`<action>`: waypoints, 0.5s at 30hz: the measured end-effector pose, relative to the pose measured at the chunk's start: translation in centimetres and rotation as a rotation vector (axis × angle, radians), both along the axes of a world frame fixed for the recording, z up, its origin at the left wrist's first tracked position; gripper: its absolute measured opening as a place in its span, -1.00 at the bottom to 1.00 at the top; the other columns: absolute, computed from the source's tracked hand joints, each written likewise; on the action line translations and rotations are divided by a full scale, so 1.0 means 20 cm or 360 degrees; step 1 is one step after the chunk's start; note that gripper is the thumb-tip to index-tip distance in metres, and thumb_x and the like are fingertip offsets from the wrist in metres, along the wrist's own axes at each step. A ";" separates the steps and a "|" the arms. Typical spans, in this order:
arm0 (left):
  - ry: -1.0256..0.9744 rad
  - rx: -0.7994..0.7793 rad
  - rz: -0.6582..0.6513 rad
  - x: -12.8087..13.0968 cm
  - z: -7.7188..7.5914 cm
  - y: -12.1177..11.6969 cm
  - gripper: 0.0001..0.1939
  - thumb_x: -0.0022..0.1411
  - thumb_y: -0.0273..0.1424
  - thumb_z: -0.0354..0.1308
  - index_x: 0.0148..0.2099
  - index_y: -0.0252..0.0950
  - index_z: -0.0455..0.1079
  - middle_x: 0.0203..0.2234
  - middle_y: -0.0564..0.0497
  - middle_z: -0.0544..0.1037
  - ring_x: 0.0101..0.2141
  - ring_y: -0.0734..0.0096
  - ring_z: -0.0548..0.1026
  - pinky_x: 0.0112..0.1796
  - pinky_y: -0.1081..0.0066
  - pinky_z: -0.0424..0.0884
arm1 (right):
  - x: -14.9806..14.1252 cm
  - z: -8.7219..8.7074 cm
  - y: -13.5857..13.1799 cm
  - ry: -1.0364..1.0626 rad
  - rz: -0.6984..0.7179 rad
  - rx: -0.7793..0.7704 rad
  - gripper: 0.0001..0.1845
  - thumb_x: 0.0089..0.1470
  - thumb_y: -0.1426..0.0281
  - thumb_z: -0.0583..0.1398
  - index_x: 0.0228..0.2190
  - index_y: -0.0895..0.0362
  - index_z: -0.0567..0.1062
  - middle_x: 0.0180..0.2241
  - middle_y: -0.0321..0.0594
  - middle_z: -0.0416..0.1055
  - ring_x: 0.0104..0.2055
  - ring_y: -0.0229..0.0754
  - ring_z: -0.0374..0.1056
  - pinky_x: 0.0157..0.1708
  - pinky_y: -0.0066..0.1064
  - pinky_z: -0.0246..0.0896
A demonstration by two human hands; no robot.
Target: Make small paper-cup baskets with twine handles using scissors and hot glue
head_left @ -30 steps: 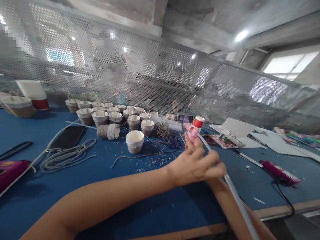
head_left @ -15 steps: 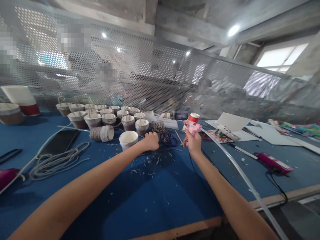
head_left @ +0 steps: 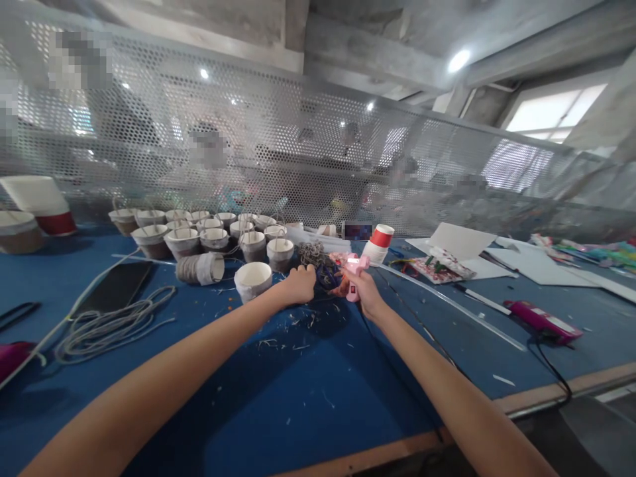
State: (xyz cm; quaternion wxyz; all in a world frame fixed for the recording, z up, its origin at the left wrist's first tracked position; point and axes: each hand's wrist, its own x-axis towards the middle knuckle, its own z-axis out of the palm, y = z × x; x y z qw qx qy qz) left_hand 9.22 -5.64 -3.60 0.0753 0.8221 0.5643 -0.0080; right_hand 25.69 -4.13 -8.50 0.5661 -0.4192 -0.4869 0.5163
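My right hand (head_left: 370, 295) is wrapped round the handle of a pink glue gun (head_left: 355, 266), whose front end points left toward my other hand. A long clear glue stick (head_left: 452, 305) stretches from behind the gun to the right. My left hand (head_left: 299, 285) is closed in a pinch, just right of a white paper cup (head_left: 253, 279); what its fingertips hold is hidden. Beyond the two hands lies a tangle of brown cord (head_left: 312, 254), with dark blue cord (head_left: 328, 277) partly behind the gun.
Several cord-wrapped cups with handles (head_left: 183, 242) stand at the back left, one wrapped cup (head_left: 201, 268) on its side. Stacked red-and-white cups (head_left: 380, 244) stand behind the gun. A phone (head_left: 116, 286), coiled cord (head_left: 116, 324) and a magenta tool (head_left: 544, 322) lie on the blue table (head_left: 278, 411).
My right hand has moved left with the glue gun, bringing it close to my left hand. The gun has turned leftward and the clear stick has swung away from me. My left hand stays nearly in place.
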 end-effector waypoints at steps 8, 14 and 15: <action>-0.0046 0.0046 0.0026 -0.01 -0.01 0.03 -0.51 0.04 -0.60 0.02 0.06 -0.61 0.10 -0.04 -0.47 0.31 0.00 -0.08 0.31 -0.08 0.16 0.24 | 0.02 0.01 0.01 0.0088 -0.0067 0.0053 -0.74 -0.22 0.22 0.26 -0.56 0.17 0.40 -0.76 -0.33 0.34 -0.69 -0.23 0.31 -0.57 -0.37 0.33; -0.0077 -0.0239 0.0006 -0.05 -0.03 0.09 -0.52 0.16 -0.46 0.10 0.10 -0.49 0.12 -0.14 -0.24 0.44 -0.19 0.21 0.46 -0.24 0.32 0.39 | 0.03 0.00 0.03 0.0134 -0.0143 0.0075 -0.79 -0.23 0.27 0.25 -0.61 0.17 0.40 -0.78 -0.32 0.32 -0.71 -0.23 0.29 -0.61 -0.38 0.30; -0.0072 -0.0276 0.0002 -0.05 -0.03 0.09 -0.58 0.19 -0.41 0.09 0.08 -0.43 0.17 -0.14 -0.18 0.43 -0.20 0.25 0.46 -0.23 0.28 0.40 | 0.03 0.00 0.03 0.0141 -0.0153 0.0078 -0.79 -0.24 0.28 0.24 -0.63 0.17 0.39 -0.79 -0.32 0.31 -0.71 -0.23 0.29 -0.60 -0.38 0.30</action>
